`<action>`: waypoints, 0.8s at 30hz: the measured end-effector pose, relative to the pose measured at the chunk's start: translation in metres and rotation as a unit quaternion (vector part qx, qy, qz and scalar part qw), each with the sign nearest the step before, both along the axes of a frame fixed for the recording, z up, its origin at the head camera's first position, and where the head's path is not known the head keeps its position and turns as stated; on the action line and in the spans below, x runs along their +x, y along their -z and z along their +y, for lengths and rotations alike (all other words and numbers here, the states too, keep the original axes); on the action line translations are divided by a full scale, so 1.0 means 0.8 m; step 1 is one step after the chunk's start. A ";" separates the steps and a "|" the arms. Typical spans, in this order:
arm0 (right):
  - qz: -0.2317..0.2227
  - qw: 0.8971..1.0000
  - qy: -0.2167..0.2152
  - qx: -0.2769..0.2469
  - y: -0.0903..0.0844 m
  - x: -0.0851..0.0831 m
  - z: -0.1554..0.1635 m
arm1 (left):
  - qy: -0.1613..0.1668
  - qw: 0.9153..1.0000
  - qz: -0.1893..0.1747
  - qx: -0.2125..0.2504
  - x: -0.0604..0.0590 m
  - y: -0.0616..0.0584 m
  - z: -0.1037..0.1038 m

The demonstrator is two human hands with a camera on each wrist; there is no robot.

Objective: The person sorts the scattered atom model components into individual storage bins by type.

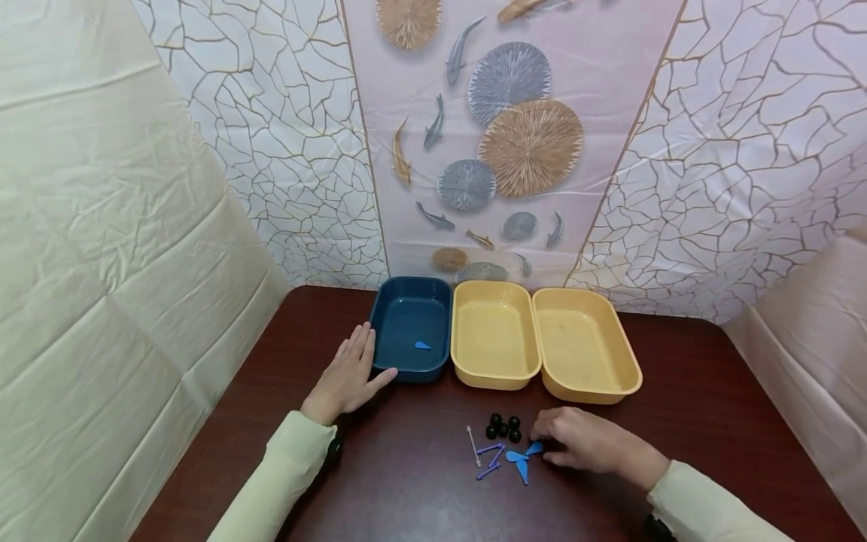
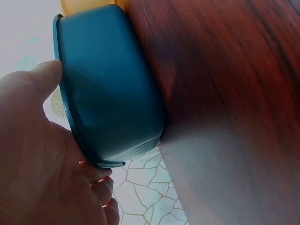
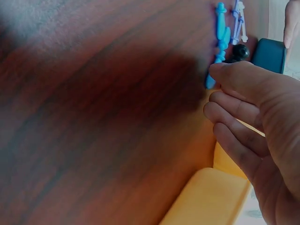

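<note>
In the head view my left hand [image 1: 345, 376] rests on the near left side of a dark blue tray [image 1: 443, 331], fingers and thumb spread along its rim. One small blue drop-shaped piece [image 1: 423, 345] lies inside that tray. My right hand [image 1: 582, 440] hovers low over the table, its loosely bent fingers beside a blue drop-shaped piece [image 1: 534, 448]. Two more blue pieces [image 1: 522, 470] lie against it. In the right wrist view the thumb [image 3: 229, 72] partly covers the nearest blue piece [image 3: 211, 81]; a firm grip on it does not show.
Several shiny black balls [image 1: 503, 429] sit left of my right hand. Purple sticks [image 1: 489, 471] and a whitish stick [image 1: 473, 446] lie close by. Two yellow trays [image 1: 497, 381] [image 1: 589, 396] stand in a row with the blue one at the table's back edge.
</note>
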State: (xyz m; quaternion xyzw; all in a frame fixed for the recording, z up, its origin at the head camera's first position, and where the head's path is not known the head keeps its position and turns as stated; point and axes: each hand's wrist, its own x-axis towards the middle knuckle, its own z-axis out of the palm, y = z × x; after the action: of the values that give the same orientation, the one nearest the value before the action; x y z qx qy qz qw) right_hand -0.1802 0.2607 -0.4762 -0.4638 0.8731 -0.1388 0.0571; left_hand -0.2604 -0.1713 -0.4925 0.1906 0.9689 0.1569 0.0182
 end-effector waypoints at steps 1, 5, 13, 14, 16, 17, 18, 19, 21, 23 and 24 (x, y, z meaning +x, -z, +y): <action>0.002 1.000 0.000 -0.002 0.002 0.000 0.000 | 0.000 1.000 0.000 0.001 0.000 0.000 0.000; 0.018 1.000 0.003 -0.002 0.008 0.000 0.001 | 0.001 1.000 -0.001 0.003 0.000 0.000 0.001; 0.012 1.000 -0.005 -0.005 0.009 -0.002 -0.005 | -0.001 1.000 0.000 0.005 0.001 0.000 0.000; 0.012 1.000 -0.006 -0.004 0.009 -0.002 -0.006 | -0.001 1.000 0.000 0.004 0.001 0.000 0.000; 0.016 1.000 -0.008 -0.004 0.009 -0.002 -0.007 | -0.001 1.000 0.002 0.002 0.001 0.000 0.000; 0.020 1.000 -0.008 -0.003 0.009 -0.002 -0.007 | -0.001 1.000 0.003 0.000 0.001 0.000 0.000; 0.025 1.000 -0.008 -0.004 0.010 -0.002 -0.008 | -0.002 1.000 0.003 0.000 0.001 0.000 0.000; 0.029 1.000 -0.008 -0.005 0.011 -0.001 -0.008 | -0.002 1.000 0.002 0.000 0.001 0.000 0.000; 0.041 0.999 -0.006 -0.004 0.013 0.000 -0.007 | -0.001 1.000 0.000 0.000 0.001 -0.001 0.000; 0.049 0.999 -0.004 -0.004 0.014 0.000 -0.007 | -0.001 1.000 -0.002 0.000 0.001 -0.001 0.001; 0.052 0.999 -0.004 -0.004 0.015 0.000 -0.006 | -0.001 1.000 -0.003 0.000 0.002 -0.001 0.001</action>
State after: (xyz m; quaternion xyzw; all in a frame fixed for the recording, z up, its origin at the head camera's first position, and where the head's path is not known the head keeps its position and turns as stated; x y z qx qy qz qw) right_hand -0.1798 0.2559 -0.4881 -0.4738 0.8726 -0.1182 0.0105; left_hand -0.2590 -0.1705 -0.4916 0.1892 0.9690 0.1576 0.0213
